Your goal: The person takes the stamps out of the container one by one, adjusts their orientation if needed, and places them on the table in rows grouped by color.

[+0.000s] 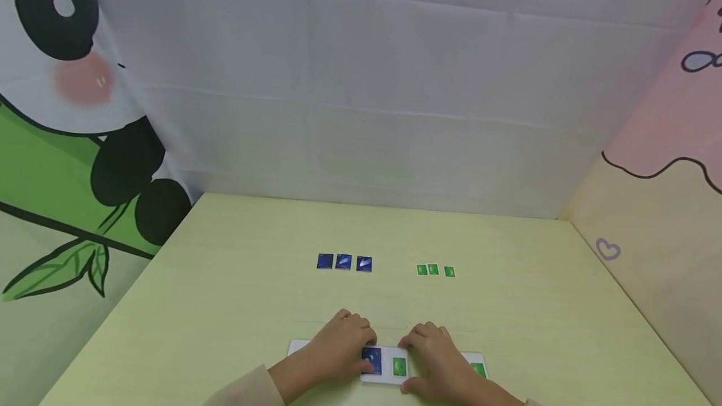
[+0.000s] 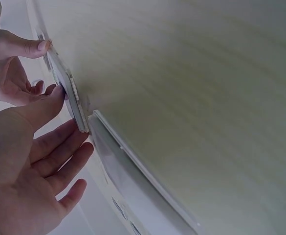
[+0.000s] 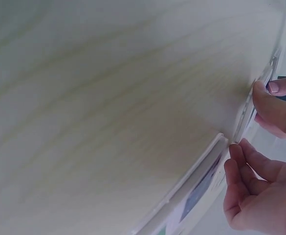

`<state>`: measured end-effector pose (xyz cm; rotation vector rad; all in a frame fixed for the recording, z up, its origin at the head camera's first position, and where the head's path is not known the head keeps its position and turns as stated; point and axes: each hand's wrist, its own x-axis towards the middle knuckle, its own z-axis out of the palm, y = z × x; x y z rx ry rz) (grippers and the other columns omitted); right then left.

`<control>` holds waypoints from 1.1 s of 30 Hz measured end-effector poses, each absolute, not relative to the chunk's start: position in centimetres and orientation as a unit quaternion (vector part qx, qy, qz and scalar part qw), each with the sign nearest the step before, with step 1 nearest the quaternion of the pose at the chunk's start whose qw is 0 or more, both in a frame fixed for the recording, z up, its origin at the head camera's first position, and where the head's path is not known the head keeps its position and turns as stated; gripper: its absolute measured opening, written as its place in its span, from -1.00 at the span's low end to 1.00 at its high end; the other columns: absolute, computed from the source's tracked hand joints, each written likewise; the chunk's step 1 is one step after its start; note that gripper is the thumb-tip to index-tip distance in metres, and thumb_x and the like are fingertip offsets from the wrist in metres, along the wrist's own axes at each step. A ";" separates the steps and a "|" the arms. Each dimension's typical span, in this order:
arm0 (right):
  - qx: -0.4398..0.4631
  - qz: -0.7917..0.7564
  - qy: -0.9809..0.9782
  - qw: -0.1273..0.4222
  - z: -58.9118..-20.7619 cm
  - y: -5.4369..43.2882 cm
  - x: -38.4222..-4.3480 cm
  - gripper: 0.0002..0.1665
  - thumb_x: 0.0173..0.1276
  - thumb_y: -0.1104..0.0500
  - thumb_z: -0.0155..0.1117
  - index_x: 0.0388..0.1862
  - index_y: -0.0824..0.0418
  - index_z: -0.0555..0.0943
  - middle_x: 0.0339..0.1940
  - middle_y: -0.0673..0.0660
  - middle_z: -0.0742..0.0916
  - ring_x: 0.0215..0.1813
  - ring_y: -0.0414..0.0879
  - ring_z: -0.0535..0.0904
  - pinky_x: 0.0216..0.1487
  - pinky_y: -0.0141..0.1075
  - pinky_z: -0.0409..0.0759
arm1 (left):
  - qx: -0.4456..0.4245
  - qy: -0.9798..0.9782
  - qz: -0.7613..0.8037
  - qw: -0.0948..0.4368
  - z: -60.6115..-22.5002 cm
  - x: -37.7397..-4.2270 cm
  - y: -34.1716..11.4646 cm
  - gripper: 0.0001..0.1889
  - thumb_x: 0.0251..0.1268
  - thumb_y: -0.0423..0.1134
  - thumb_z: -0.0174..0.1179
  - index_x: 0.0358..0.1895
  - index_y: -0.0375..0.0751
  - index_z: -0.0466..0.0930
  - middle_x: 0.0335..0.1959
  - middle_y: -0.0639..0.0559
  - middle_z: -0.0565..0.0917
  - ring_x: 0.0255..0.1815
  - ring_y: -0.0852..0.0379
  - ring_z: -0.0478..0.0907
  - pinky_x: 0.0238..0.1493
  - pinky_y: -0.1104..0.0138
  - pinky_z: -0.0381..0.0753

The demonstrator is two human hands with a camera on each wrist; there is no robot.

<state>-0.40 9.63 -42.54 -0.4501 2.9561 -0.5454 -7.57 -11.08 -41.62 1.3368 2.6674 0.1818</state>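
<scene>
Beige sleeve cloth (image 1: 245, 390) lay nearest, cropped by the lower edge of the head view. From it reached the left hand (image 1: 344, 343), pinching the left end of a short white board (image 1: 387, 365), while the right hand (image 1: 437, 356) gripped the board's right end between thumb and fingers. The board was thin, smooth and flat, held at the near part of the table, between the two hands. On its face sat a dark blue square (image 1: 371, 356), partly covered by the left thumb, and a small green square (image 1: 399, 366) with a white border.

Left arm and right hand hid most of two more white panels, a left one (image 1: 297, 346) and a right one (image 1: 472, 356), both with rounded corners; the right one showed a bit of green. Both wrist views caught the boards almost edge-on, so their faces were hard to read.

Farther off, three glossy blue cards (image 1: 343, 262) and three smaller green cards (image 1: 433, 269) lay in rows on the pale, wood-grained table (image 1: 225, 306). A faint outline before the blue cards was perhaps a clear sheet (image 1: 350, 306). Creased white cloth (image 1: 366, 80) hung behind.
</scene>
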 end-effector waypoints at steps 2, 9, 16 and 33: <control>-0.145 -0.181 0.971 0.053 -42.5 9.6 -0.4 -0.37 -0.05 -0.18 0.51 -0.02 0.08 0.62 -0.07 -0.09 0.63 -0.04 -0.22 0.42 0.02 -0.23 0.38 | 0.445 0.890 0.063 0.077 -41.6 -7.5 -11.1 -0.65 0.08 0.12 0.34 -0.12 0.06 0.67 -0.30 0.26 0.61 -0.29 0.34 0.40 0.05 0.29 0.40; -0.147 -0.174 0.973 0.035 -42.5 9.7 -0.2 -0.37 -0.07 -0.17 0.53 -0.04 0.08 0.62 -0.09 -0.10 0.64 -0.03 -0.20 0.44 0.03 -0.22 0.40 | 0.445 0.889 0.073 0.079 -41.4 -7.5 -11.2 -0.62 0.10 0.16 0.31 -0.10 0.05 0.66 -0.25 0.24 0.63 -0.24 0.32 0.42 0.07 0.27 0.39; -0.147 -0.186 0.971 0.035 -42.4 9.7 -0.1 -0.38 -0.07 -0.15 0.53 -0.04 0.09 0.62 -0.09 -0.10 0.64 -0.02 -0.19 0.46 0.07 -0.18 0.41 | 0.442 0.892 0.059 0.073 -41.5 -7.4 -11.1 -0.60 0.07 0.19 0.32 -0.12 0.03 0.66 -0.27 0.24 0.63 -0.28 0.32 0.40 0.06 0.27 0.40; -0.150 -0.183 0.971 0.027 -42.0 9.7 0.0 -0.36 -0.09 -0.16 0.54 -0.04 0.10 0.63 -0.11 -0.09 0.64 -0.05 -0.21 0.45 -0.01 -0.26 0.41 | 0.456 0.888 0.048 0.044 -40.9 -7.5 -10.9 -0.69 0.03 0.08 0.39 -0.21 0.04 0.65 -0.37 0.26 0.59 -0.35 0.33 0.37 0.05 0.26 0.42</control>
